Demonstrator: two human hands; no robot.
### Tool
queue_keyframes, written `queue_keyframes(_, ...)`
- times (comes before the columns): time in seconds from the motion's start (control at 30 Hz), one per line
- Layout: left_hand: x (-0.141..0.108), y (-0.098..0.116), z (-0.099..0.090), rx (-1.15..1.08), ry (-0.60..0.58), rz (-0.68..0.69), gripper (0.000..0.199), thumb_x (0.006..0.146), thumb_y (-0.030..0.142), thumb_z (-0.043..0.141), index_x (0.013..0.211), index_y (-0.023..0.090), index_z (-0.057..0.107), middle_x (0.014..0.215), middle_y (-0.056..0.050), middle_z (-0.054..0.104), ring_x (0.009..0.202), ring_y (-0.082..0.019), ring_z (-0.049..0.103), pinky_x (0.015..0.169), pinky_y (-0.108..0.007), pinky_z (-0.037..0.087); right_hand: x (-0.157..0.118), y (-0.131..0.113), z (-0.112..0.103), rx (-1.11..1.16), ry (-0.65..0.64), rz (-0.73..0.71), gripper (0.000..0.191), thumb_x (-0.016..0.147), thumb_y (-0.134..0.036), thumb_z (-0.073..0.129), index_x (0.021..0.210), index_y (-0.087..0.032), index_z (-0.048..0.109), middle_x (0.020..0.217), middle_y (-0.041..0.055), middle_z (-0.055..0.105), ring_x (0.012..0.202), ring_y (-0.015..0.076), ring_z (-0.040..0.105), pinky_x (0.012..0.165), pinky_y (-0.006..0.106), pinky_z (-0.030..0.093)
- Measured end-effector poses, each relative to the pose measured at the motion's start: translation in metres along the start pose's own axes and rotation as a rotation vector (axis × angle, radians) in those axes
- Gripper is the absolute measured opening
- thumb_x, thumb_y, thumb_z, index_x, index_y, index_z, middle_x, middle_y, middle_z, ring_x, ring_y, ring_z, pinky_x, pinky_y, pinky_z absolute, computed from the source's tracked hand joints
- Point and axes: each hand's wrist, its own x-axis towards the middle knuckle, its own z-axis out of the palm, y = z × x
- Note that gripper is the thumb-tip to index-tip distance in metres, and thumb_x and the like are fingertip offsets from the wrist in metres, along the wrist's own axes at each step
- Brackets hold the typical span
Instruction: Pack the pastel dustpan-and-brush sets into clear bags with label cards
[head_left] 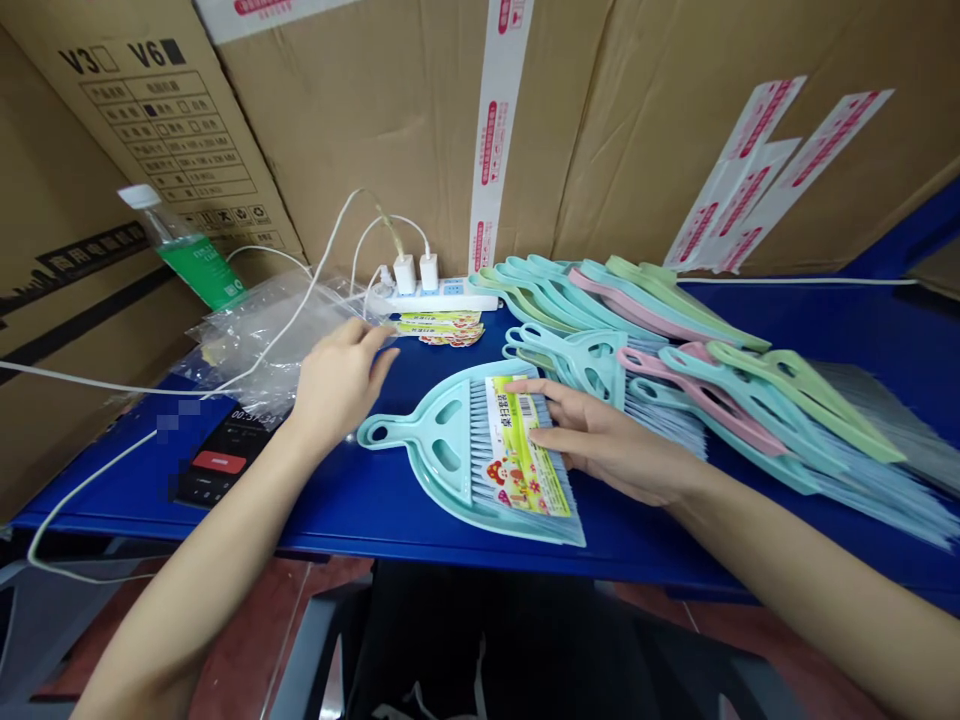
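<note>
A teal dustpan (442,510) with a small brush nested in it lies on the blue table, handle to the left. Across the bristles rests a yellow-green printed label card (525,450). My right hand (600,435) is at the card's right edge, fingers apart, fingertips on its upper part. Beyond the dustpan's handle, my left hand (341,380) is near a stack of similar cards (442,325), fingertips at the stack's left end; whether they grip a card is too small to tell.
Stacked dustpans (570,300) and brushes (720,400) in teal, pink and green fill the right side. A power strip (450,295), clear plastic bags (262,310), a bottle (195,265), a phone (225,450) and white cables lie left and behind. Cardboard boxes (390,120) stand at the back.
</note>
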Motion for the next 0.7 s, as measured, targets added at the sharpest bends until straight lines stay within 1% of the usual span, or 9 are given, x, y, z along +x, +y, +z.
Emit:
queue_keyframes(0.07, 0.001, -0.004, 0.001, 0.12, 0.035, -0.012, 0.045, 0.092, 0.023, 0.047, 0.135, 0.012, 0.055, 0.136, -0.021, 0.058, 0.124, -0.037, 0.057, 0.099, -0.05, 0.049, -0.002, 0.0, -0.001, -0.011, -0.002, -0.011, 0.044, 0.09, -0.017, 0.051, 0.133, -0.023, 0.045, 0.112, 0.0057, 0.07, 0.095, 0.0154, 0.07, 0.071, 0.024, 0.058)
queue_keyframes(0.13, 0.001, -0.006, 0.002, 0.184, -0.015, -0.028, 0.052, 0.088, 0.017, 0.049, 0.14, 0.006, 0.048, 0.141, -0.026, 0.053, 0.129, -0.04, 0.053, 0.102, -0.052, 0.047, -0.003, 0.0, -0.003, -0.027, -0.011, -0.029, 0.045, 0.09, -0.019, 0.051, 0.135, -0.024, 0.045, 0.113, 0.0062, 0.069, 0.096, 0.016, 0.07, 0.071, 0.025, 0.058)
queue_keyframes(0.2, 0.001, -0.006, 0.002, 0.213, -0.086, -0.065, 0.055, 0.088, 0.014, 0.045, 0.142, 0.003, 0.043, 0.136, -0.028, 0.056, 0.123, -0.04, 0.058, 0.098, -0.051, 0.05, -0.004, -0.001, -0.007, -0.05, -0.009, -0.044, 0.047, 0.09, -0.022, 0.053, 0.136, -0.024, 0.044, 0.115, 0.007, 0.069, 0.099, 0.0172, 0.069, 0.071, 0.026, 0.058)
queue_keyframes(0.3, 0.001, -0.005, 0.0, 0.265, -0.151, -0.116, 0.054, 0.091, 0.014, 0.036, 0.144, 0.008, 0.042, 0.115, -0.024, 0.07, 0.105, -0.037, 0.069, 0.084, -0.046, 0.055, -0.005, -0.002, -0.013, -0.071, -0.003, -0.061, 0.051, 0.088, -0.027, 0.056, 0.137, -0.024, 0.041, 0.119, 0.0087, 0.067, 0.103, 0.019, 0.068, 0.074, 0.029, 0.059)
queue_keyframes(0.4, 0.002, -0.005, -0.003, 0.326, -0.158, -0.125, 0.052, 0.091, 0.011, 0.029, 0.139, 0.014, 0.05, 0.1, -0.019, 0.075, 0.096, -0.035, 0.072, 0.075, -0.042, 0.055, -0.007, -0.003, -0.017, -0.077, -0.013, -0.088, 0.056, 0.086, -0.033, 0.059, 0.138, -0.024, 0.04, 0.124, 0.0101, 0.065, 0.107, 0.0213, 0.067, 0.078, 0.033, 0.059)
queue_keyframes(0.47, 0.002, -0.005, -0.004, 0.337, -0.168, -0.116, 0.046, 0.093, 0.015, 0.031, 0.13, 0.017, 0.059, 0.099, -0.017, 0.075, 0.096, -0.035, 0.072, 0.074, -0.042, 0.055, -0.009, -0.004, -0.018, -0.087, -0.021, -0.102, 0.059, 0.085, -0.037, 0.061, 0.138, -0.024, 0.039, 0.127, 0.011, 0.064, 0.11, 0.023, 0.066, 0.08, 0.034, 0.059)
queue_keyframes(0.53, 0.002, -0.003, -0.004, 0.328, -0.192, -0.098, 0.037, 0.097, 0.026, 0.037, 0.123, 0.02, 0.064, 0.102, -0.016, 0.075, 0.098, -0.035, 0.071, 0.076, -0.041, 0.054, -0.01, -0.004, -0.019, -0.103, -0.036, -0.109, 0.063, 0.084, -0.04, 0.063, 0.139, -0.024, 0.037, 0.13, 0.0121, 0.062, 0.112, 0.0239, 0.065, 0.081, 0.035, 0.059)
queue_keyframes(0.6, 0.001, -0.001, -0.004, 0.32, -0.215, -0.064, 0.033, 0.096, 0.037, 0.047, 0.119, 0.022, 0.065, 0.107, -0.014, 0.074, 0.102, -0.035, 0.069, 0.078, -0.039, 0.054, -0.012, -0.004, -0.019, -0.116, -0.065, -0.119, 0.067, 0.082, -0.042, 0.065, 0.14, -0.023, 0.036, 0.131, 0.013, 0.062, 0.114, 0.0243, 0.064, 0.082, 0.035, 0.059)
queue_keyframes(0.7, -0.001, 0.002, -0.002, 0.322, -0.237, 0.017, 0.032, 0.093, 0.035, 0.056, 0.122, 0.023, 0.064, 0.113, -0.013, 0.07, 0.105, -0.033, 0.068, 0.077, -0.035, 0.054, -0.014, -0.004, -0.019, -0.129, -0.091, -0.16, 0.068, 0.083, -0.044, 0.066, 0.141, -0.023, 0.036, 0.13, 0.0122, 0.062, 0.115, 0.0241, 0.063, 0.088, 0.037, 0.057)
